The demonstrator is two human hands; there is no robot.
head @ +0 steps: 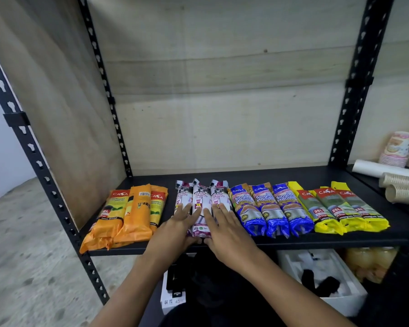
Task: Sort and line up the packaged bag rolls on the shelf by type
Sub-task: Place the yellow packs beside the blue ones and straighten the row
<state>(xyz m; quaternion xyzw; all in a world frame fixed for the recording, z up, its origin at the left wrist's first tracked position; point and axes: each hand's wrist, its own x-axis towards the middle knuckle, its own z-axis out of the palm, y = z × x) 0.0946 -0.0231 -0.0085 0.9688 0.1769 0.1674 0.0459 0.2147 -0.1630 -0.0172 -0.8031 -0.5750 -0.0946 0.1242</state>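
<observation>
Sorting looks nearly done: on the shelf (293,175) lie orange packs (125,213) at the left, then white packs (200,197), blue packs (267,208) and yellow packs (340,208). Left hand (177,230) and right hand (224,230) press flat, fingers straight, on the white packs, gripping nothing. The orange packs overhang the near edge, one flipped.

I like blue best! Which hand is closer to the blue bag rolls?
Right. The right hand lies on the white drawstring rolls, just beside the blue rolls; the left hand rests farther off, on the white rolls' other side.
</observation>
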